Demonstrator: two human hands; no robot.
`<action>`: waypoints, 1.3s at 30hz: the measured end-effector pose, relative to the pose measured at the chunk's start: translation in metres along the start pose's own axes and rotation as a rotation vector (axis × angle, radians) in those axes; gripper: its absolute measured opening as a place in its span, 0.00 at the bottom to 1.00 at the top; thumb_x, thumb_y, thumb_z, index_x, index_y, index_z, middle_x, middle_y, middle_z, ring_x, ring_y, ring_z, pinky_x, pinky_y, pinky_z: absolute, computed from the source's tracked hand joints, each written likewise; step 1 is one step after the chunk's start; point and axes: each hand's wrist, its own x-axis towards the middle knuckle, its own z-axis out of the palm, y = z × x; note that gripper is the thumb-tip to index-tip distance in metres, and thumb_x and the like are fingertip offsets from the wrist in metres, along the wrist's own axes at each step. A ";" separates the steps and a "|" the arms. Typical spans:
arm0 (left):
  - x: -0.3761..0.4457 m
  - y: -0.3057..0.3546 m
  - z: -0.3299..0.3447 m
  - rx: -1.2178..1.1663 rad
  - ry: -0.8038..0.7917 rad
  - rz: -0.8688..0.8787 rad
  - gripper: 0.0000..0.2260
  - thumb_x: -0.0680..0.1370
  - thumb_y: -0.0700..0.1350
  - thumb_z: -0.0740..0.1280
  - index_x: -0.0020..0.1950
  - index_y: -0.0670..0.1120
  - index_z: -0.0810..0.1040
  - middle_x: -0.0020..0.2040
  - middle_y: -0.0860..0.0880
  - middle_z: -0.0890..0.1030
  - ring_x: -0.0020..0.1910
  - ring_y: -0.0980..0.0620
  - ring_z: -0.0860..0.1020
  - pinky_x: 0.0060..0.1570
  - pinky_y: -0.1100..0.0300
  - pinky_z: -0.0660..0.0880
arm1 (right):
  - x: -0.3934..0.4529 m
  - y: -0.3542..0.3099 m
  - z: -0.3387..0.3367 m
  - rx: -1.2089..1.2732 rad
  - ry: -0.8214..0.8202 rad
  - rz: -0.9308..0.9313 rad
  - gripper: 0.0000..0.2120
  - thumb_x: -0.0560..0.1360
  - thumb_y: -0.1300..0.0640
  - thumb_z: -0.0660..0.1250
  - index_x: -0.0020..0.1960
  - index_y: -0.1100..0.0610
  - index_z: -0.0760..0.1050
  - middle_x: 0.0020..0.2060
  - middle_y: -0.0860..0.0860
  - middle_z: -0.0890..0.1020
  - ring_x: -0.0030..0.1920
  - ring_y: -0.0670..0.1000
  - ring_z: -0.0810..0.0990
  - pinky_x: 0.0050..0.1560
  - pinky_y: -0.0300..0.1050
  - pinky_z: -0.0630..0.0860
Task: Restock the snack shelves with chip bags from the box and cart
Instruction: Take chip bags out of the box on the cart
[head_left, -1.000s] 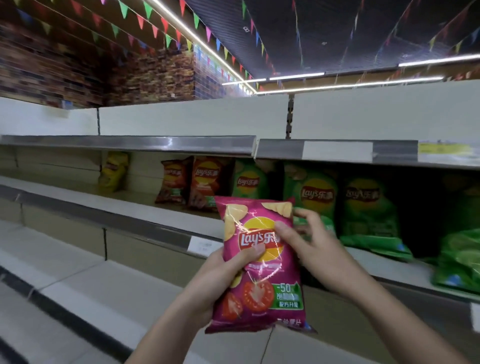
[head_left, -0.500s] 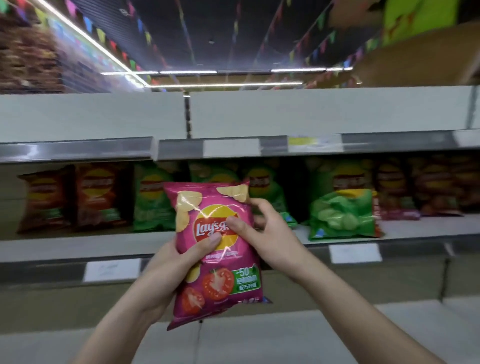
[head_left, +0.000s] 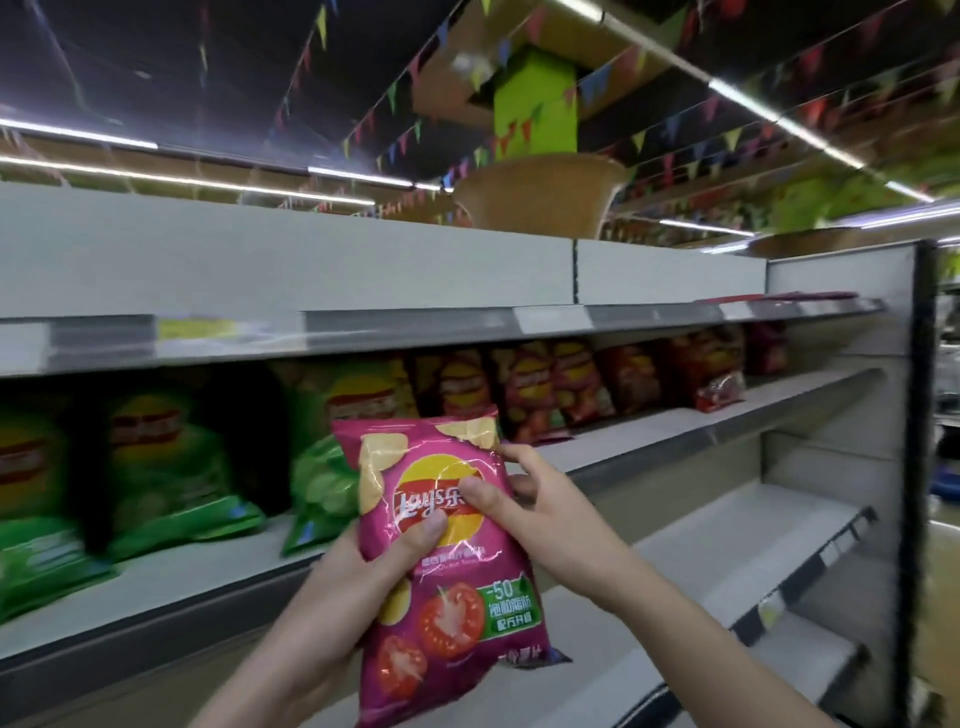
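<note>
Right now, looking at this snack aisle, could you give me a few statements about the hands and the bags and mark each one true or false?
1. Both hands hold the pink tomato-flavour chip bag. True: the left hand and right hand both grip it.
2. The pink bag already stands on the shelf. False: it is held in the air in front of the grey metal shelf.
3. The green chip bags stand left of the pink bag. True.
4. The red chip bags lie on the lowest shelf. False: they stand on the same shelf as the green ones, further right.
5. The pink bag is torn open. False: its top looks sealed.
</note>
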 end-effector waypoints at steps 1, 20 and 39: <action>0.013 -0.002 0.013 -0.025 -0.022 -0.012 0.22 0.67 0.51 0.71 0.60 0.48 0.75 0.46 0.43 0.86 0.44 0.43 0.85 0.37 0.54 0.82 | 0.006 0.006 -0.016 -0.009 0.011 0.010 0.34 0.67 0.39 0.70 0.68 0.49 0.66 0.56 0.49 0.82 0.48 0.47 0.85 0.49 0.46 0.83; 0.296 0.003 0.204 0.183 0.148 -0.062 0.19 0.72 0.40 0.75 0.59 0.43 0.73 0.53 0.43 0.82 0.47 0.49 0.82 0.43 0.57 0.80 | 0.189 0.111 -0.274 -0.378 0.191 0.072 0.37 0.77 0.39 0.64 0.77 0.55 0.54 0.71 0.58 0.66 0.68 0.59 0.71 0.68 0.52 0.68; 0.426 -0.035 0.243 0.834 0.441 -0.117 0.37 0.78 0.50 0.67 0.78 0.39 0.50 0.75 0.38 0.61 0.72 0.38 0.64 0.66 0.49 0.66 | 0.259 0.190 -0.299 -0.940 -0.111 0.129 0.37 0.80 0.58 0.61 0.80 0.48 0.41 0.77 0.59 0.57 0.67 0.63 0.71 0.66 0.52 0.71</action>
